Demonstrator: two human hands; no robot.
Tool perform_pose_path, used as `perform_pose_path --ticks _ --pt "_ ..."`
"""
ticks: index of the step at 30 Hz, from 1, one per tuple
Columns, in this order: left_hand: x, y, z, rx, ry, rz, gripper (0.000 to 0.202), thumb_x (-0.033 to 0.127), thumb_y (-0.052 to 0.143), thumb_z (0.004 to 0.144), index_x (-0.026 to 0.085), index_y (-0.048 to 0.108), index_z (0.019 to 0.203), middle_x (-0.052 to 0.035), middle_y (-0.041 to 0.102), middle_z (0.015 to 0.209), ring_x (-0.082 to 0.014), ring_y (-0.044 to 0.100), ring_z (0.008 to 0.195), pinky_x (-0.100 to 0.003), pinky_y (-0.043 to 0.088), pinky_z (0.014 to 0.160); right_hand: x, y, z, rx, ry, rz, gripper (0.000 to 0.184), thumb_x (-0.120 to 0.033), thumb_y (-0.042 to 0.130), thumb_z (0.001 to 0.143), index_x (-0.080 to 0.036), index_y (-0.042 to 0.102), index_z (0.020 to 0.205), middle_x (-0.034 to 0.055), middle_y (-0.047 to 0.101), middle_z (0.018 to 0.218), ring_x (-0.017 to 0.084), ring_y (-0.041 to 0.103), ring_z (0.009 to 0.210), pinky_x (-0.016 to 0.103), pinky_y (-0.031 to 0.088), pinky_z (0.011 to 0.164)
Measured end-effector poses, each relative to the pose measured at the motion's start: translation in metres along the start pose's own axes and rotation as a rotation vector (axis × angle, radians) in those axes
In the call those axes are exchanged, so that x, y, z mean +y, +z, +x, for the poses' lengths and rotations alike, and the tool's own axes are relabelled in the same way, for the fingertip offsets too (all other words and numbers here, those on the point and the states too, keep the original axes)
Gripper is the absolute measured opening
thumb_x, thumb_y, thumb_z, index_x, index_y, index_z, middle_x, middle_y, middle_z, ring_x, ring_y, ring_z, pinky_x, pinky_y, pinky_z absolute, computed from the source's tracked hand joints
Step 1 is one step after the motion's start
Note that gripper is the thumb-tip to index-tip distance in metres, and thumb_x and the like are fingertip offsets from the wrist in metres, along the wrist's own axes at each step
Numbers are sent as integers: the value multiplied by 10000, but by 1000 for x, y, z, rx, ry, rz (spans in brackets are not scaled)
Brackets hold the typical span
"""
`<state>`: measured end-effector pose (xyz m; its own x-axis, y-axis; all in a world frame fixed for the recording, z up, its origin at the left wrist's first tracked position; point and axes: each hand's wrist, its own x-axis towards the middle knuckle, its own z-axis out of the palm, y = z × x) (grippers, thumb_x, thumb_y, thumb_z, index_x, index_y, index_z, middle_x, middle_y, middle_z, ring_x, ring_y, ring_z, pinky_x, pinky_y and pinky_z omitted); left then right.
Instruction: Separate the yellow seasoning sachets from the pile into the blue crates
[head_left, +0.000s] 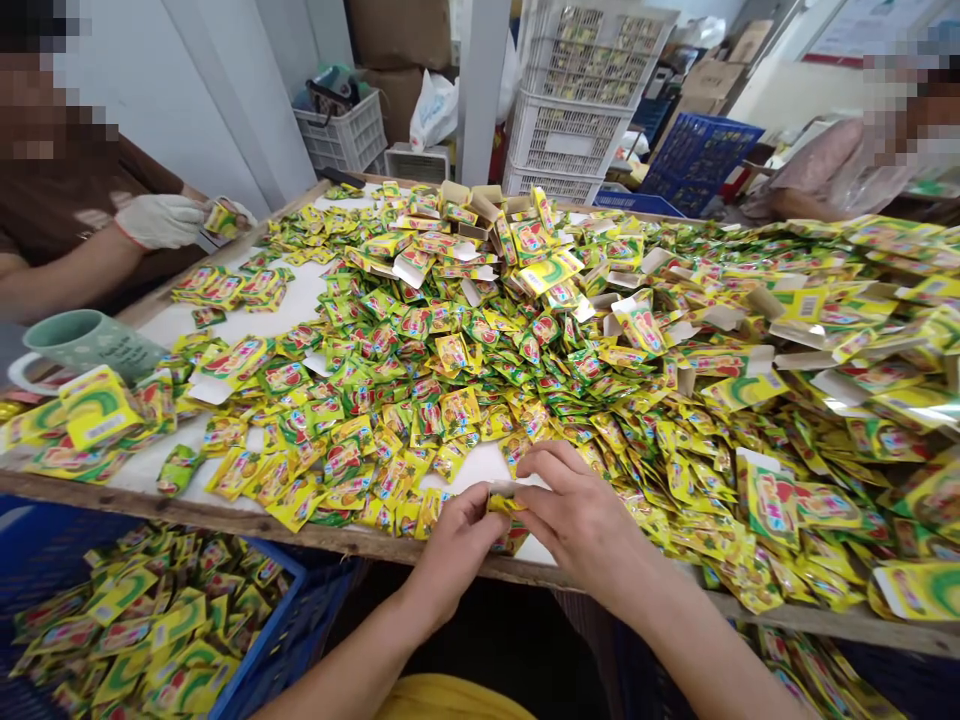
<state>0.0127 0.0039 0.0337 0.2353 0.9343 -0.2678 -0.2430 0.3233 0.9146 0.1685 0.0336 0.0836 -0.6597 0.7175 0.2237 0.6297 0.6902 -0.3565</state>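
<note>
My left hand (459,545) and my right hand (581,520) meet at the near edge of the table (247,520), fingers pinched together on a small yellow-green sachet (504,500). Only a sliver of that sachet shows between the fingertips. A big heap of the same yellow-green sachets (480,330) covers the white tabletop just beyond my hands. Small open cardboard boxes (551,270) in the same colours lie mixed in on top of the heap, mostly toward the back and right.
A blue crate (292,610) of filled boxes sits below the table at the near left. A green mug (86,345) stands at the left edge. A person with a gloved hand (161,220) works at far left, another person (847,170) at far right. White crates (577,110) are stacked behind.
</note>
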Motion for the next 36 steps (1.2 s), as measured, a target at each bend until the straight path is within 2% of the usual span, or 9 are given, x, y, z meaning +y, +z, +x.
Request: perform_pose_path --ticks 4,8,14,16,18,21,25,29,36 --pt "-4 0 -2 -50 29 69 141 287 609 789 166 621 859 -6 612 844 -170 529 826 -245 405 736 5 -4 3 -133 12 7 194 -142 590 860 -169 674 687 89 613 1016 255 469 1143 428 458 935" --pt "-13 -10 -1 -94 73 142 231 375 598 827 159 647 891 -21 637 853 -178 545 812 -257 412 739 5 -6 -4 -215 65 172 153 -214 582 888 -217 728 842 73 616 1116 234 471 1194 423 440 997" --pt "-17 -17 2 -64 110 163 230 363 621 819 172 676 934 -22 668 876 -195 565 848 -271 431 794 1 7 -21 -78 193 257 127 -216 683 809 -244 740 918 91 607 1184 279 456 1231 492 399 1026" --pt "-15 -18 1 -61 78 106 294 405 564 857 177 689 993 -41 688 951 -219 576 938 -302 433 870 2 17 -30 96 326 456 180 -244 622 857 -249 718 1009 90 616 1158 236 553 1110 415 482 933" --pt "-12 -19 0 -76 24 43 350 429 509 888 177 698 1041 -56 698 1023 -235 573 1015 -333 417 937 2 28 -38 264 550 714 218 -314 619 854 -221 696 1036 79 652 993 174 629 812 304 549 679" --pt "-6 -20 0 -104 -27 49 309 382 535 881 175 725 1008 -55 718 1005 -227 592 996 -328 419 936 -2 47 -42 318 772 1059 254 -394 650 809 -170 686 925 5 585 722 75 477 469 197 413 402" --pt "2 -24 6 -74 39 203 229 241 652 774 176 731 979 -43 739 929 -199 642 867 -286 472 831 -7 56 -34 302 702 1058 191 -324 649 811 -177 710 919 -27 517 673 41 421 433 170 361 387" --pt "1 -29 16 89 133 252 179 242 708 721 174 760 879 -54 759 856 -203 678 799 -282 520 758 -2 50 -24 366 593 1046 220 -333 646 816 -216 746 974 31 589 812 95 533 569 214 478 460" --pt "-9 -25 19 149 276 303 201 261 691 760 195 759 937 -54 765 899 -187 705 819 -262 560 760 9 60 -21 399 697 1193 193 -345 769 702 -221 765 850 15 609 747 107 554 567 244 532 509"
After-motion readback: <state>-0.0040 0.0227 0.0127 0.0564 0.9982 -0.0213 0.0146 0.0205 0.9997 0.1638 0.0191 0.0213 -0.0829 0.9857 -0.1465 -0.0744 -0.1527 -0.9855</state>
